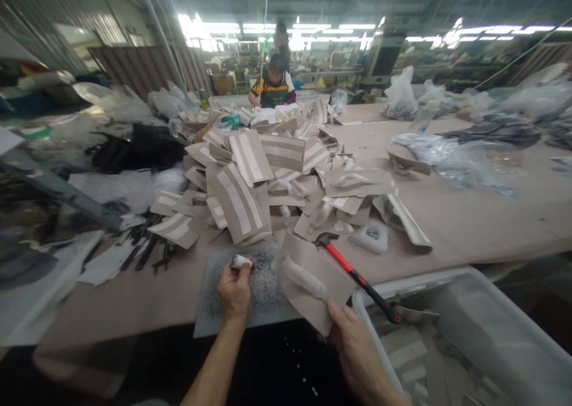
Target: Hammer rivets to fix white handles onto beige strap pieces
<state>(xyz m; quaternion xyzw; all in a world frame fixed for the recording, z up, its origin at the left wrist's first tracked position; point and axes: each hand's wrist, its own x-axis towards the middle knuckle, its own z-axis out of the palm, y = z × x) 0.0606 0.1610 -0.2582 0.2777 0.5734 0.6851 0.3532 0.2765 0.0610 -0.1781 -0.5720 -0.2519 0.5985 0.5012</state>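
Near the table's front edge, my left hand (235, 290) is closed around a small white roll-like object (241, 262), held over a grey mat (210, 301) covered with dark specks. My right hand (353, 340) pinches the lower edge of a grey-brown panel (301, 263) with a raised, whitish elongated strip on its face. The panel is tilted and overlaps the mat's right side. Just beyond it lies a hammer (351, 269) with a red and black handle, its head on the table and its handle end over a bin.
A large pile of similar panels (241, 206) covers the table's middle. A translucent bin (500, 310) with more panels stands at the front right. Dark strips (143, 245) lie left, plastic bags (469, 161) right. Across the table sits a person (273, 87).
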